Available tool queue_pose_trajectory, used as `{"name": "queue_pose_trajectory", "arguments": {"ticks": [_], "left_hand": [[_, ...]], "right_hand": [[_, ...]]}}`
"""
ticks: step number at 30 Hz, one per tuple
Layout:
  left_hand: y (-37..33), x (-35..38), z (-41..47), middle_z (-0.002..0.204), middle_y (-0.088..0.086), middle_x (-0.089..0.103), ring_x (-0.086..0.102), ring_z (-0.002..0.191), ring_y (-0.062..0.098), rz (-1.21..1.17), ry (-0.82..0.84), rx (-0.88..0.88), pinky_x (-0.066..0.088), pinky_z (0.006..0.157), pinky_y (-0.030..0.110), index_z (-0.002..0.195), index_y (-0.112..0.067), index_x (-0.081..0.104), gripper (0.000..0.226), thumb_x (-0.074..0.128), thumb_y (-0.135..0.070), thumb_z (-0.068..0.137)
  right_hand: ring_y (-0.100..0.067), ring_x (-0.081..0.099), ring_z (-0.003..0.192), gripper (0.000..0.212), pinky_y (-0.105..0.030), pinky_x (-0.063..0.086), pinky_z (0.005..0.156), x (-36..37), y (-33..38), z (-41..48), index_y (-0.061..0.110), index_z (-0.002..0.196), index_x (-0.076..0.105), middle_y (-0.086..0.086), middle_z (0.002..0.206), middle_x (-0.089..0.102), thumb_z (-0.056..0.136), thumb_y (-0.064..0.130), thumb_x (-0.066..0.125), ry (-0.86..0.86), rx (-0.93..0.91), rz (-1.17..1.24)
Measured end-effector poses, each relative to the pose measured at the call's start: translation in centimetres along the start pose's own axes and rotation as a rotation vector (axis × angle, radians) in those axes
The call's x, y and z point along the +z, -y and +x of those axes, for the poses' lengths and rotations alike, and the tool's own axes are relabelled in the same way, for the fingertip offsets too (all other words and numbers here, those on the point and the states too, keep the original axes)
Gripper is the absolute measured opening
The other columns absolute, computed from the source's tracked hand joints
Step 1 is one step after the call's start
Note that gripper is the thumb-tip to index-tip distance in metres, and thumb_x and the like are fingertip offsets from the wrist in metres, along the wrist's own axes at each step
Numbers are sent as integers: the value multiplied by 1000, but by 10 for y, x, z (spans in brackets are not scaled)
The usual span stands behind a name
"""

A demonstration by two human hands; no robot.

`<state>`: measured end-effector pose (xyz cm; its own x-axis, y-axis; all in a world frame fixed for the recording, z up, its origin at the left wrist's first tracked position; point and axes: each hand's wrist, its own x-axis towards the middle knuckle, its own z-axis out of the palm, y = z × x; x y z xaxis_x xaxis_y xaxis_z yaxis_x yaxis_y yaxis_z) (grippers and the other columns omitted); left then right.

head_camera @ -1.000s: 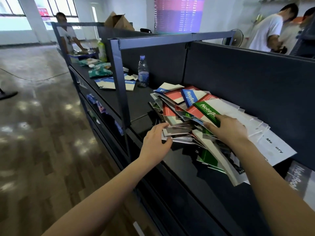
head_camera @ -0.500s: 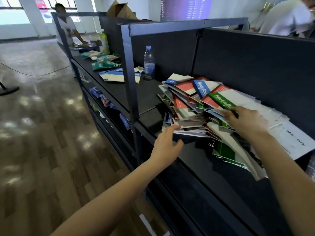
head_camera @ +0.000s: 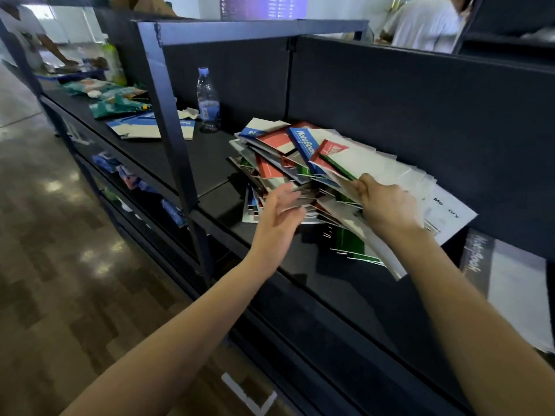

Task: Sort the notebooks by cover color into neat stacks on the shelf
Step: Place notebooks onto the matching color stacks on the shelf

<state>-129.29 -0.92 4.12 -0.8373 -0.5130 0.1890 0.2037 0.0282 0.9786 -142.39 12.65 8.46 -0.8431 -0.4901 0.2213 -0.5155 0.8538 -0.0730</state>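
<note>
Head view: the messy notebooks (head_camera: 279,163) lie piled on the shelf (head_camera: 210,163). Right hand (head_camera: 387,205) pinches a white notebook (head_camera: 369,163); left hand (head_camera: 276,223) is spread beside the pile. Best press the pile flat, then pull slowly

We read "NoteBook" in slanted white letters on the blue notebook (head_camera: 306,145) atop the pile of notebooks (head_camera: 279,172). On the white sheet (head_camera: 450,211) at its right edge we make out "Me ory", with a gap mid-word. The grey notebook (head_camera: 477,256) farther right also says "NoteBook". The water bottle (head_camera: 207,100) label is too blurred to read.
</note>
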Motion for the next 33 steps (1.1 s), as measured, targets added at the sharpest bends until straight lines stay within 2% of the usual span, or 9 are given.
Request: {"name": "queue_pose_trajectory", "arguments": {"ticks": [4, 10, 12, 14, 17, 20, 25, 29, 33], "left_hand": [[-13, 13, 12, 122, 11, 61, 59, 114, 32, -520, -54, -276, 51, 95, 47, 120, -24, 49, 24, 42, -34, 99], [-16, 11, 28, 83, 4, 74, 69, 84, 22, -546, 32, -336, 53, 75, 37, 95, -19, 64, 37, 38, -44, 98], [-11, 13, 30, 86, 4, 74, 69, 85, 23, -447, 24, -369, 54, 71, 35, 100, -18, 64, 38, 39, -46, 97], [-4, 19, 29, 101, 8, 72, 68, 93, 27, -430, -10, -381, 55, 71, 36, 121, -17, 59, 37, 46, -41, 96], [5, 36, 23, 115, 10, 65, 66, 100, 27, -392, -63, -287, 56, 81, 42, 138, -21, 43, 47, 56, -28, 93], [11, 53, 13, 119, 8, 63, 66, 103, 24, -356, -82, -239, 55, 84, 38, 141, -19, 36, 56, 61, -15, 91], [22, 55, 5, 105, 5, 64, 64, 98, 24, -379, -125, -217, 54, 88, 38, 116, -13, 46, 31, 51, 7, 92], [20, 37, 9, 111, 2, 64, 63, 103, 20, -242, -205, -178, 51, 94, 40, 129, -12, 43, 46, 55, 7, 90], [15, 9, 2, 105, -5, 64, 65, 96, 12, -218, -278, -191, 53, 89, 37, 134, -15, 41, 51, 57, 4, 90]], "right_hand": [[-36, 62, 91, 44, -37, 42, 69, 4, 3, -38, 25, 123, 49, -9, 108, 65, 99, 51, 24, -39, -78, 33], [-26, 56, 117, 64, -38, 47, 89, 23, -19, -73, 29, 128, 53, 1, 125, 60, 90, 66, 17, -26, -223, 109], [-23, 32, 141, 75, -50, 22, 114, 28, -26, -81, 31, 136, 47, 9, 148, 42, 84, 70, 9, 35, -255, 190], [-15, -1, 148, 81, -52, -4, 117, 38, -28, -87, 36, 148, 26, 19, 158, 11, 81, 73, 0, 107, -242, 192], [-13, -21, 143, 73, -50, -11, 117, 47, -12, -92, 33, 152, 10, 17, 158, -8, 89, 69, 3, 120, -136, 308], [-20, -20, 145, 67, -47, -12, 117, 44, 10, -91, 28, 153, 11, 11, 160, -7, 94, 59, 10, 153, -7, 489], [-19, -8, 148, 56, -38, 0, 118, 29, 34, -90, 28, 152, 18, 6, 161, 4, 100, 48, 19, 207, -90, 599], [-22, 29, 141, 50, -31, 23, 114, 19, 16, -76, 16, 141, 46, -7, 151, 37, 101, 42, 30, 3, -45, 702], [-25, 29, 140, 43, -36, 25, 115, 18, -14, -39, 14, 135, 52, -11, 149, 38, 101, 36, 38, -125, 14, 609]]}}
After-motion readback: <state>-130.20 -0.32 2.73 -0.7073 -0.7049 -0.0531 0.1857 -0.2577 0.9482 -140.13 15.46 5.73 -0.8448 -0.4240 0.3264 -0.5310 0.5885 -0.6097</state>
